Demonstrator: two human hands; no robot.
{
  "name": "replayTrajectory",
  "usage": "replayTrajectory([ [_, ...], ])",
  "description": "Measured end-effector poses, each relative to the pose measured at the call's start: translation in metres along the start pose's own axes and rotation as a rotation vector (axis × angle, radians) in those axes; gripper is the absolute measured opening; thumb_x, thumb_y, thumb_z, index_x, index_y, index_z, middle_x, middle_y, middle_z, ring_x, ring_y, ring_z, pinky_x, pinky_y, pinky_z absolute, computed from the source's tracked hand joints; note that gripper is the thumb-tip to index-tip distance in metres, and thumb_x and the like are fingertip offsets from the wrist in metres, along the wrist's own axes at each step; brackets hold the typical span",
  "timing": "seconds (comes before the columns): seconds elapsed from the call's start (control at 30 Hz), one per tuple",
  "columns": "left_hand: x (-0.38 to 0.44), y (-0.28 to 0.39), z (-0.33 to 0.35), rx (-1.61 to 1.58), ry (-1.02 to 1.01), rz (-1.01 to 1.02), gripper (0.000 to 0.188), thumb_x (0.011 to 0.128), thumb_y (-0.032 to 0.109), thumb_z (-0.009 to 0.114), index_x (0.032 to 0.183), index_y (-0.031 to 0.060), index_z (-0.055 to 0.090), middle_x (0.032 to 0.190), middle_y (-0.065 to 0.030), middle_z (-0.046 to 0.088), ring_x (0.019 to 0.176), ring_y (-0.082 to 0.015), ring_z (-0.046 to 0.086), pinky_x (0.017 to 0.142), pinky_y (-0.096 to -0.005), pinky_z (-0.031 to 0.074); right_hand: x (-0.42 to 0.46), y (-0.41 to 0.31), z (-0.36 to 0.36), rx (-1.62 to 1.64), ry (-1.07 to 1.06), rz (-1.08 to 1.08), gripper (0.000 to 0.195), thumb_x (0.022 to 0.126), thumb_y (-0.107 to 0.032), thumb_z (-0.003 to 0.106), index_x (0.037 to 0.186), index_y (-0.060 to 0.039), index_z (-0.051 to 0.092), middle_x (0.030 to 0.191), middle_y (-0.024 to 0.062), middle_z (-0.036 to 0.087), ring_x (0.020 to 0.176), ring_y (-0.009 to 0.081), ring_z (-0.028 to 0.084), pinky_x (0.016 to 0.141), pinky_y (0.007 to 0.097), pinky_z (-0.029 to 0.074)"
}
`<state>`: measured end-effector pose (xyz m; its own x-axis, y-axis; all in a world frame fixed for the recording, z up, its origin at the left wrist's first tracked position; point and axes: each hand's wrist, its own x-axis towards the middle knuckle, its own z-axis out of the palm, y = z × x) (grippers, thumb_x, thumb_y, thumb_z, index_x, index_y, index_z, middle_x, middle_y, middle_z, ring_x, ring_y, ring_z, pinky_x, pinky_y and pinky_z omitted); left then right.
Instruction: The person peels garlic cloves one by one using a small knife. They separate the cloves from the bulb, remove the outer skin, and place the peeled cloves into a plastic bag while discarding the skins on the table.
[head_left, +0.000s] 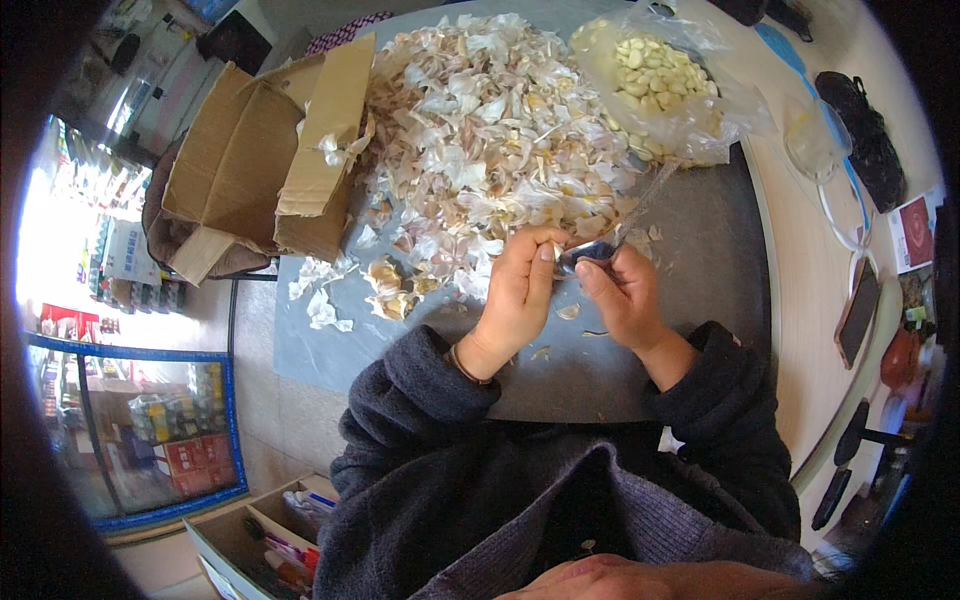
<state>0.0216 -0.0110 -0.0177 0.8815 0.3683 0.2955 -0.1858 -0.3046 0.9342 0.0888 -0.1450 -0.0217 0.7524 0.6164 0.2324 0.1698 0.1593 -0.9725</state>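
Observation:
Between the fingers of my left hand (521, 289) is a pale garlic clove (557, 252), mostly covered by the fingertips. My right hand (624, 292) grips what looks like a metal spoon (592, 253); its shiny bowl meets the clove, and the patterned handle slants up to the right. Both hands are close together over the grey table (716, 300). Just beyond them rises a large heap of garlic skins (480, 127). Peeled garlic cloves (660, 75) fill a clear plastic bag (724, 124) at the far right of the heap.
An open cardboard box (232, 157) stands left of the heap. Loose skins (322, 309) and a few scraps (568, 311) lie on the table. A phone (856, 313) and a black pouch (862, 139) rest on the pale surface at right. An open drawer (255, 517) is at lower left.

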Motion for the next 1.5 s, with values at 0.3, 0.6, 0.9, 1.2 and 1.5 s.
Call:
replayTrajectory([
  [0.3, 0.0, 0.012, 0.0, -0.089, -0.016, -0.054, 0.013, 0.089, 0.005, 0.038, 0.094, 0.0001, 0.049, 0.076, -0.0113, 0.053, 0.062, -0.0164, 0.054, 0.054, -0.0263, 0.045, 0.002, -0.008, 0.001, 0.051, -0.024, 0.086, 0.015, 0.085, -0.012, 0.055, 0.092, 0.0002, 0.058, 0.08, 0.0022, 0.062, 0.071, 0.0062, 0.054, 0.064, 0.0218, 0.044],
  [0.6, 0.0, -0.006, -0.002, 0.084, -0.016, -0.007, 0.014, 0.087, 0.001, 0.036, 0.093, 0.0013, 0.048, 0.069, -0.0085, 0.053, 0.057, -0.0136, 0.051, 0.052, -0.0235, 0.04, 0.004, 0.002, 0.004, 0.376, -0.024, 0.197, 0.017, 0.087, -0.013, 0.053, 0.096, 0.0014, 0.056, 0.086, 0.0066, 0.061, 0.076, 0.0107, 0.059, 0.069, 0.0251, 0.05],
  [0.9, 0.008, -0.01, -0.007, -0.544, -0.143, -0.23, 0.017, 0.09, 0.007, 0.046, 0.106, 0.002, 0.049, 0.075, -0.0003, 0.052, 0.06, -0.0053, 0.044, 0.054, -0.0177, 0.037, 0.013, 0.013, -0.001, 0.564, 0.1, 0.301, 0.02, 0.087, -0.018, 0.053, 0.092, 0.0005, 0.057, 0.085, 0.0065, 0.061, 0.076, 0.0121, 0.058, 0.068, 0.0279, 0.049],
  [1.2, 0.006, -0.011, 0.002, -0.507, -0.083, -0.145, 0.014, 0.085, 0.003, 0.055, 0.098, -0.0001, 0.054, 0.071, 0.0027, 0.05, 0.063, -0.0031, 0.044, 0.056, -0.0166, 0.036, 0.011, 0.011, -0.003, 0.335, 0.048, 0.173, 0.015, 0.086, -0.014, 0.055, 0.09, -0.0004, 0.059, 0.082, 0.0028, 0.06, 0.074, 0.0077, 0.054, 0.066, 0.0228, 0.046],
  [1.5, 0.006, -0.008, -0.006, 0.006, -0.007, -0.02, 0.016, 0.073, 0.0, 0.064, 0.088, 0.0044, 0.06, 0.068, -0.0039, 0.049, 0.059, -0.0128, 0.046, 0.052, -0.0243, 0.038, 0.007, 0.003, 0.006, 0.243, 0.212, 0.08, 0.012, 0.084, -0.013, 0.058, 0.084, -0.0014, 0.059, 0.068, -0.0022, 0.055, 0.062, 0.0036, 0.048, 0.055, 0.02, 0.039],
])
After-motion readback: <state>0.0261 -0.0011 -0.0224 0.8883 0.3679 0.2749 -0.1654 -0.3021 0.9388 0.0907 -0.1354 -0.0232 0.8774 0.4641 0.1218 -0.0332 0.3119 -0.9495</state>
